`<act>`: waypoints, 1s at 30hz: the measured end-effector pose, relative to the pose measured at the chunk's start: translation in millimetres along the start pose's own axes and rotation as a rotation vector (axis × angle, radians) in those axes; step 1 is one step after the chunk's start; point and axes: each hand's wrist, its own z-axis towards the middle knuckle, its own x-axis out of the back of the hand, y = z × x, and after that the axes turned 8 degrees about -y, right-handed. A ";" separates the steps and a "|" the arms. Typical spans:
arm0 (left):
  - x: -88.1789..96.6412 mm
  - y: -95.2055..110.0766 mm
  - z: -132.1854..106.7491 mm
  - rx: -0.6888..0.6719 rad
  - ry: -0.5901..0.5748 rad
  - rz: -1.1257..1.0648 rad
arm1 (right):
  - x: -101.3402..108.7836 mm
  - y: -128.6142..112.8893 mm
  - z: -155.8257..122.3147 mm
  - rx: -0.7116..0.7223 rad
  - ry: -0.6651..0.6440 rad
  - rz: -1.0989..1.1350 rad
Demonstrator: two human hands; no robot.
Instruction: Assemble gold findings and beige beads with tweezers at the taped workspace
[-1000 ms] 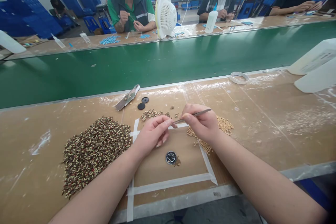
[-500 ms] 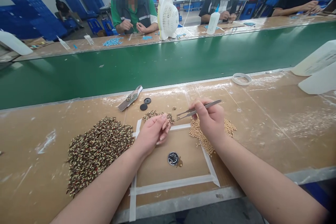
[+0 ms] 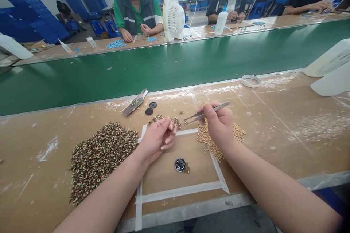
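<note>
My right hand (image 3: pixel 218 123) is closed around a pair of metal tweezers (image 3: pixel 222 106), whose two tips point left and stand slightly apart. Left of them, my left hand (image 3: pixel 160 136) has thumb and forefinger pinched together; whatever they hold is too small to make out. Just behind its fingers lies a small pile of brown-and-cream pieces (image 3: pixel 177 123), partly hidden. Under and beside my right hand spreads a heap of tan beads (image 3: pixel 203 136). A small round dish of dark, glossy liquid (image 3: pixel 180 165) sits between my forearms, inside a white tape outline (image 3: pixel 182 190).
A large heap of brown-and-cream pieces (image 3: pixel 102 160) lies left. Behind are two black round caps (image 3: pixel 149 111), a folded strip (image 3: pixel 135 102) and a tape ring (image 3: pixel 251 81). White bottles (image 3: pixel 329 60) lie right. Beyond the green belt (image 3: pixel 136 69), co-workers sit near a fan (image 3: pixel 174 18).
My left hand has turned slightly and its lower fingers have shifted. The tweezers hold nearly the same place. Across the belt, a co-worker's hand has come down to the table.
</note>
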 end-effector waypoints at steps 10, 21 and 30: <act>6.0 -3.8 -0.5 -0.016 -0.089 -0.047 | -3.2 0.0 -1.8 0.042 -0.112 0.118; 5.9 -2.5 -3.3 -0.023 -0.168 -0.124 | -4.9 -2.5 -2.2 0.043 -0.142 0.162; 2.5 -2.1 -5.2 -0.014 -0.227 -0.075 | -9.6 3.0 -4.3 -0.022 -0.181 0.277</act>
